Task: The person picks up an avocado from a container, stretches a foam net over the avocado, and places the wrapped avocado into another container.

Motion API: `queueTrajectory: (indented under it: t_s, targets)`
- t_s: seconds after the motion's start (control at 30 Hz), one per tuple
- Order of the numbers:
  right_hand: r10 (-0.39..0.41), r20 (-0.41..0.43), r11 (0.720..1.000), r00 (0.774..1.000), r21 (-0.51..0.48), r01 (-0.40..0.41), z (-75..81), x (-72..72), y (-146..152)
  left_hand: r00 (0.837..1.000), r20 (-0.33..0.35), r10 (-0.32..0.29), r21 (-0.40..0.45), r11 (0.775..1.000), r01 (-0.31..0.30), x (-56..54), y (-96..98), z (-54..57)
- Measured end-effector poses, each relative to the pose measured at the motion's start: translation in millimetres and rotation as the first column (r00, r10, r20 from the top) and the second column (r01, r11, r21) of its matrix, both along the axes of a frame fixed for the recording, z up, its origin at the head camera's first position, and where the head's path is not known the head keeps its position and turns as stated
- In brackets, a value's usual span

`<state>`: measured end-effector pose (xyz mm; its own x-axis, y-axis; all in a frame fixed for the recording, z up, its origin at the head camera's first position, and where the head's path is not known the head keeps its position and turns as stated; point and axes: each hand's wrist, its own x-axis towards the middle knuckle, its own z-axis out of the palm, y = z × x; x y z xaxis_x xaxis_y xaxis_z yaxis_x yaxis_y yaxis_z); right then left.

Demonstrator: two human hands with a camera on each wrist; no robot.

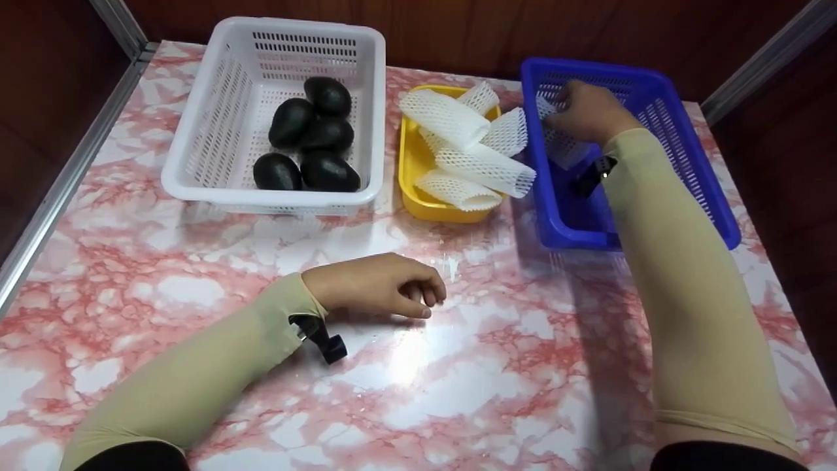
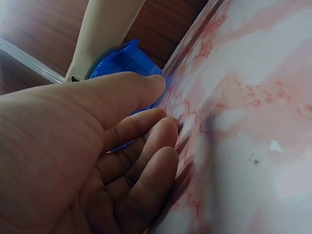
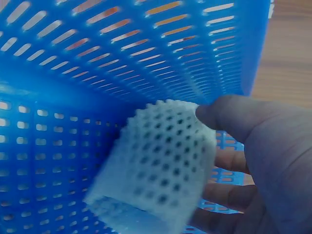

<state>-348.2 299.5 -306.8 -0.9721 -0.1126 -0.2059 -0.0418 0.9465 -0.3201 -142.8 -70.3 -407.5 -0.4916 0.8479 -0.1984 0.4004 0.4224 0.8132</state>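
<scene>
Inside the blue basket [image 1: 693, 163], my right hand [image 1: 592, 111] pinches a white foam net sleeve [image 3: 161, 151] between thumb and fingers near its upper end. The sleeve's lower end gapes in the right wrist view, and dark shows through its holes. My left hand [image 1: 376, 284] rests over the near middle of the table, its fingers loosely curled around nothing. Several dark avocados [image 1: 327, 134] lie together in the white basket [image 1: 216, 118] at the back left. Between the two baskets, more white foam net sleeves [image 1: 484, 167] are heaped in a yellow tub [image 1: 412, 157].
The table [image 1: 497, 392] has a glossy red-and-white marbled top. A brown wood-grain wall [image 1: 451, 33] stands behind the containers, and metal strips [image 1: 124, 33] run along the corners. Black cameras, one of them the left wrist camera [image 1: 333, 347], hang below the sleeved wrists.
</scene>
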Motion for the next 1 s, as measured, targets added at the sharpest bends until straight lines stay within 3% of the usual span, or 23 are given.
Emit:
queueTrajectory:
  t_s: [0.27, 0.4, 0.53, 0.63, 0.77, 0.87, 1.0]
  targets:
    - [-0.049, -0.126, 0.998, 0.991, -0.043, 0.043, 27.8, 16.9, -12.2, 1.0, 0.002, -0.003, -0.002, 1.0, 0.003, 0.6, 0.6, -1.0]
    - [-0.053, -0.224, 0.996, 0.973, -0.085, 0.035, 43.5, 37.0, -25.8, 1.0, 0.002, -0.003, -0.005, 1.0, 0.003, 0.1, 0.7, -1.3]
    - [-0.044, -0.32, 0.989, 0.946, -0.151, -0.005, 48.0, 63.9, -40.2, 1.0, -0.011, -0.005, -0.017, 1.0, 0.005, -0.5, 1.1, -1.8]
    - [-0.005, -0.398, 0.977, 0.918, -0.199, -0.081, 43.5, 89.1, -49.9, 1.0, -0.025, -0.01, -0.025, 1.0, 0.01, -1.3, 1.6, -2.5]
    - [0.107, -0.497, 0.944, 0.861, -0.222, -0.246, 32.3, 126.6, -62.3, 1.0, -0.013, -0.01, -0.016, 1.0, 0.01, -1.2, 1.3, -2.4]
    - [0.217, -0.57, 0.898, 0.793, -0.203, -0.391, 22.4, 151.2, -72.4, 1.0, -0.014, -0.006, -0.015, 1.0, 0.006, -0.7, 1.0, -2.3]
    - [0.34, -0.584, 0.835, 0.737, -0.174, -0.522, 11.6, 180.8, -87.3, 0.999, -0.044, -0.01, -0.021, 1.0, 0.01, -0.3, 1.6, -1.6]
